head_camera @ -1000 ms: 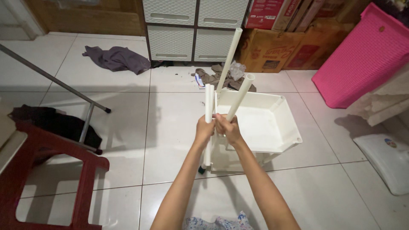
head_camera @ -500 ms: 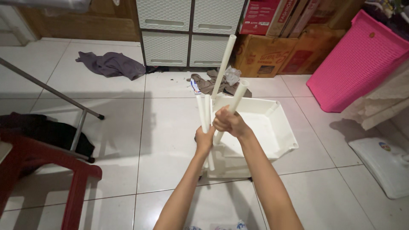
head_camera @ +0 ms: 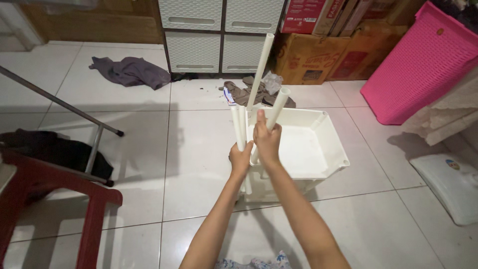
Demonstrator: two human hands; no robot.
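I have a bundle of white plastic tubes upright in front of me, over the near left corner of the white plastic tray that sits on the tiled floor. My left hand is wrapped tight around 2 of the tubes that stand side by side, low on their length, and they run down past my wrist toward the tray's corner. My right hand is closed around a third tube that leans up and to the right, thumb pointing up along it; a fourth, longer tube rises behind my fingers, and I cannot tell whether I am gripping it too or whether it stands in a socket of the tray by itself. By my reading I am in the middle of sorting the posts and fitting them to the tray's corners, with none of the 3 in my hands clearly seated. The next move calls for freeing 1 tube from the bunch, lining its lower end square over a corner socket and pressing straight down while the other hand steadies the rest. Further out lie a grey cloth, white drawers, cardboard boxes, a pink basket and a red stool.
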